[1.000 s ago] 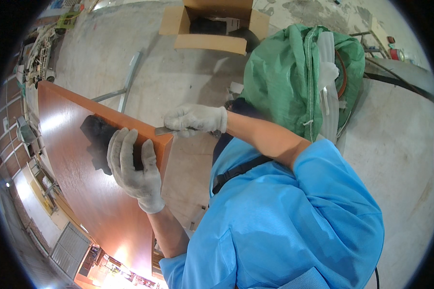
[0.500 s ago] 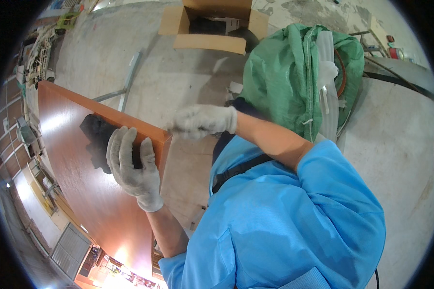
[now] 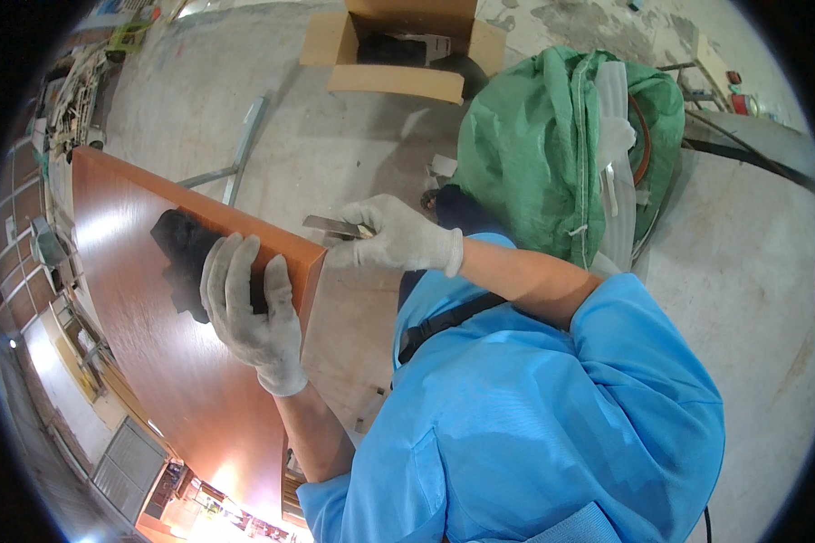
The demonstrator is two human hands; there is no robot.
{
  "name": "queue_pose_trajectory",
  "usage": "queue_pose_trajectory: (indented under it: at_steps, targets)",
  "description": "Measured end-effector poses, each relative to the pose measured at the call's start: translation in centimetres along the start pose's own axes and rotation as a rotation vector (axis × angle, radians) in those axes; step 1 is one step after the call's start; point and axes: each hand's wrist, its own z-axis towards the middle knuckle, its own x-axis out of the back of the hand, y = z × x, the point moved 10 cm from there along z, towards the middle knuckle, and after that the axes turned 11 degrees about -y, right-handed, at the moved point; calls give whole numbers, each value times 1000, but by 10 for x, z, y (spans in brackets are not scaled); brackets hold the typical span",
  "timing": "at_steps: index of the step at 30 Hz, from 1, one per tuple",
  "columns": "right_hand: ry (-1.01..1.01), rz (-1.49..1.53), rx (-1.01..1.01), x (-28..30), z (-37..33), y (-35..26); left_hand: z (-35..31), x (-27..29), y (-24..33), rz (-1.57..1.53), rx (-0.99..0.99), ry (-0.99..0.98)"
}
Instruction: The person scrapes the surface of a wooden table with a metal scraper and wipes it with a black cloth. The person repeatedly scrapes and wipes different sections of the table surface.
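A reddish-brown wooden panel with a glossy face stands along my left side. My left hand, in a pale glove, presses a bunched black cloth against the panel near its top edge; some of the cloth shows between thumb and fingers. Just past the panel's corner, my gloved right hand is closed on a thin, flat metal blade. The blade sticks out to the left, towards the panel's edge. Whether it has a handle is hidden in the glove.
An open cardboard box with dark things inside stands on the floor ahead. Right of it sits a bulging green sack beside clear plastic wrap. A grey metal bar frame lies beyond the panel.
My right hand was blurred by motion at the panel's corner; now it is slightly further right, turned, and the blade shows clearly. My left hand and the cloth have hardly moved.
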Motion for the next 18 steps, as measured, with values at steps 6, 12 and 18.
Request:
queue_pose_trajectory:
  at_steps: [6,12,18]
  targets:
    - [-19,126,23,4,2,-9,2,-1,2,0,-12,-12]
    - [109,304,19,31,4,-7,2,1,2,14,-8,-9]
    - [142,149,23,20,1,1,1,0,1,28,-5,-11]
